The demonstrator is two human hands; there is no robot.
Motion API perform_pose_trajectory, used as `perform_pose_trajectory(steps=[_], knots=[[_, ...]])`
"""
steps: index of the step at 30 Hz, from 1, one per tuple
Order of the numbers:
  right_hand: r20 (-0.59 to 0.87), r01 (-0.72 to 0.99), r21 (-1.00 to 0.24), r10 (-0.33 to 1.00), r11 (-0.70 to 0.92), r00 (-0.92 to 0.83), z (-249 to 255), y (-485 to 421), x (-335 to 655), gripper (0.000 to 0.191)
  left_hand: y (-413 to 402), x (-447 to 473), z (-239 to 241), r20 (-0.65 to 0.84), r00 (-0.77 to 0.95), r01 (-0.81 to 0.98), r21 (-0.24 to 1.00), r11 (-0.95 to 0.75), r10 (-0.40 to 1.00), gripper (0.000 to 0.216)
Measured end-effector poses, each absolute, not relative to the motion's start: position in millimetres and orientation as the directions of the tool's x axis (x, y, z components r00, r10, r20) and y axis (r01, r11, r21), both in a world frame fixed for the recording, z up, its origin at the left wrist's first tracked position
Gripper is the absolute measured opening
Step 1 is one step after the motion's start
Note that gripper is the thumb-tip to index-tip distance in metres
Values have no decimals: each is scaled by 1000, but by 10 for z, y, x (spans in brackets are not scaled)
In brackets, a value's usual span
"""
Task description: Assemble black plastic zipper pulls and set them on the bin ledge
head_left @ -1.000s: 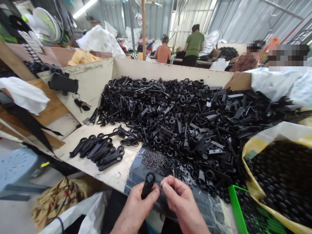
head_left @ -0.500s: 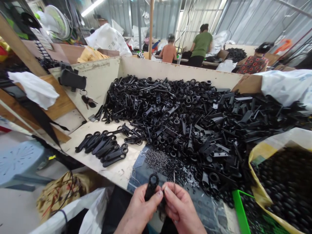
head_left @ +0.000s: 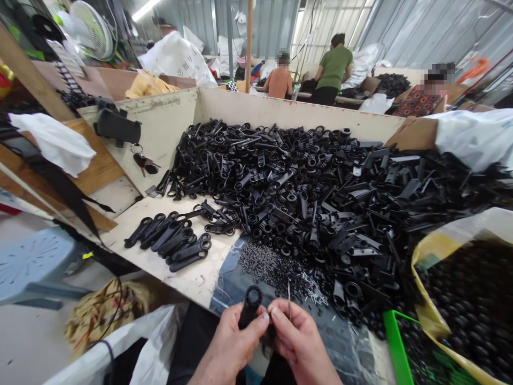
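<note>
My left hand [head_left: 236, 342] is closed around a black plastic handle with a ring at its upper end [head_left: 252, 299]. The ring end points up and away from me. Close beside it, my right hand [head_left: 298, 337] is pinched shut, its fingertips almost touching my left thumb. A thin metal tool [head_left: 289, 299] stands up between its fingers; its lower end is hidden, so I cannot tell its exact kind. Whatever lies between the fingertips is too small to make out. Beyond the hands lie small dark screws [head_left: 258, 259] and pale metal pins [head_left: 315, 286].
Finished-looking black handles [head_left: 170, 238] lie in a row at left. A big heap of black plastic parts [head_left: 280, 171] fills the walled bench [head_left: 296, 109]. At right are a green tray [head_left: 395, 342] and a yellow-rimmed sack [head_left: 425, 289] of black round pieces. Several people sit or stand behind.
Both hands stay almost in place, still together. The black handle has turned slightly in my left hand. The view has shifted a little.
</note>
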State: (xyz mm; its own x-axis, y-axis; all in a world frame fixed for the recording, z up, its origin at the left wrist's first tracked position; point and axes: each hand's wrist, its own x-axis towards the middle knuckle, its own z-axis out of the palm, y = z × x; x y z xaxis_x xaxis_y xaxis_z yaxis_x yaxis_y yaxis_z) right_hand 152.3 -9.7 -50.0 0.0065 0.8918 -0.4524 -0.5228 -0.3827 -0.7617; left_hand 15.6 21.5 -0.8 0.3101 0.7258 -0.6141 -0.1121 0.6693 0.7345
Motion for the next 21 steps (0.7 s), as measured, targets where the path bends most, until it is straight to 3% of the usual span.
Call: perform_pose_trajectory(steps=[5, 9, 13, 21], knots=[[-433, -387, -846, 896, -366, 99, -415, -130, 1565, 45, 211, 180, -45, -590, 282, -150, 752, 642, 757, 54], [-216, -136, -972, 960, -194, 177, -373, -169, 1637, 33, 220, 187, -52, -659, 294, -188, 671, 718, 692, 43], [-52, 108, -992, 983, -72, 174, -367, -241, 1707, 28, 208, 193, -66, -697, 334, -280, 569, 773, 634, 34], [60, 197, -980, 953, 0, 298, -352, -294, 1676, 27, 172, 270, -138, -720, 393, -265, 508, 820, 573, 43]])
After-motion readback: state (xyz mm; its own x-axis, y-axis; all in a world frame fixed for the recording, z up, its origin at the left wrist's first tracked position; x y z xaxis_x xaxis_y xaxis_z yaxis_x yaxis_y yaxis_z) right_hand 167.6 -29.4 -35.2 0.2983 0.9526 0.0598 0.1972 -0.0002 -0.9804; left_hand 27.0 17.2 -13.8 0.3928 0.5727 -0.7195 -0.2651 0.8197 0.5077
